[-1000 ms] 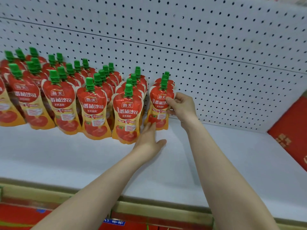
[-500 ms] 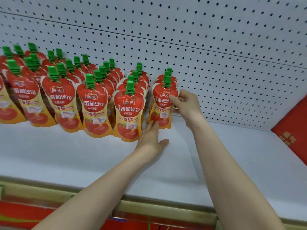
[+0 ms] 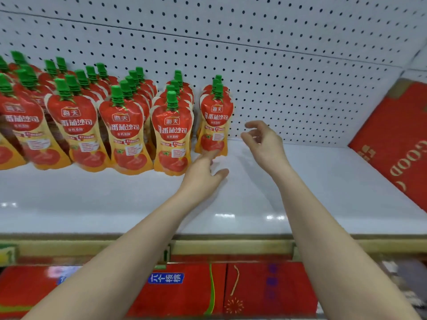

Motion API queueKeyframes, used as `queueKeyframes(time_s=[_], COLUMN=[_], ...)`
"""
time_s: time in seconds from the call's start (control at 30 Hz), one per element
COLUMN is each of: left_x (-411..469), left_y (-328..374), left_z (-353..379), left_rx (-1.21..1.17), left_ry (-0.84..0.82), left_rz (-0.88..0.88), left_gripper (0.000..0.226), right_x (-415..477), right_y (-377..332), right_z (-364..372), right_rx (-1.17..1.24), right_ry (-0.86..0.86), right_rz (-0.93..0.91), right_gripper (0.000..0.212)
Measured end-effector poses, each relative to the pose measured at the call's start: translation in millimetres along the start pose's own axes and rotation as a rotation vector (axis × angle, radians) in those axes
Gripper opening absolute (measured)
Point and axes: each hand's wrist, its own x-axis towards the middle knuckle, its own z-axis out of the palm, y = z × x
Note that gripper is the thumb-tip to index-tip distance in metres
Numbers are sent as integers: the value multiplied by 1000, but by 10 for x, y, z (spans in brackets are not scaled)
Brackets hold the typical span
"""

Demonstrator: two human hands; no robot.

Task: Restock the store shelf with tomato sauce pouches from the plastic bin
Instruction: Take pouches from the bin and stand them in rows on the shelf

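Observation:
Red and yellow tomato sauce pouches with green caps stand in several rows on the white shelf (image 3: 300, 181), against the pegboard back. The rightmost row (image 3: 216, 121) holds a few pouches, one behind another. My left hand (image 3: 203, 174) reaches to the foot of its front pouch, with straight fingertips at the pouch's bottom edge. My right hand (image 3: 263, 142) hovers just right of that row, its fingers loosely spread and holding nothing. The plastic bin is out of view.
A red box (image 3: 397, 144) with gold lettering leans at the shelf's right end. Red cartons (image 3: 208, 289) fill the level below the shelf's front rail (image 3: 231, 247). Bare shelf surface lies between the rightmost pouch row and the red box.
My right hand has let go of the front pouch of the rightmost row and pulled back to the right. My left hand stays at the pouch's base. The camera has moved closer.

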Motion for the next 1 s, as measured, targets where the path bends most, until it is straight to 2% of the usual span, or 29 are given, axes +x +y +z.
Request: queueKeyframes(time_s=[0.2,0.3,0.43,0.57,0.67,0.77,0.87,1.0], left_x=[-620,-1003,-1537,-2028,-2393,-2712,-2955,-3145], left_y=[160,253,247,-34,-374,-784,-1204,-1699], left_z=[-33,98,512,1173,1763,2360,3010,3731], left_rx=[-259,-353,-423,-352,-289,-223,-132,27], left_ry=[-81,-139,-300,-529,-731,-936,-1014,-1072], left_rz=[158,228,268,216,107,-26,-143,-195], left_gripper=[37,29,24,26,28,29,31,35], right_x=[-1360,-2236,-3472,-4608,-5263,-5643,-5736,-5550], right_y=[212,418,865,1400,1914,2520,3267,4045], right_z=[-414,-610,-757,-727,-515,-160,196,540], right_rx=[-199,-275,-304,-277,-173,45,236,571], right_ry=[249,377,490,523,490,458,467,540], right_rz=[-16,33,248,592,893,1177,1337,1563], right_gripper=[22,21,20,17,15,28,33,25])
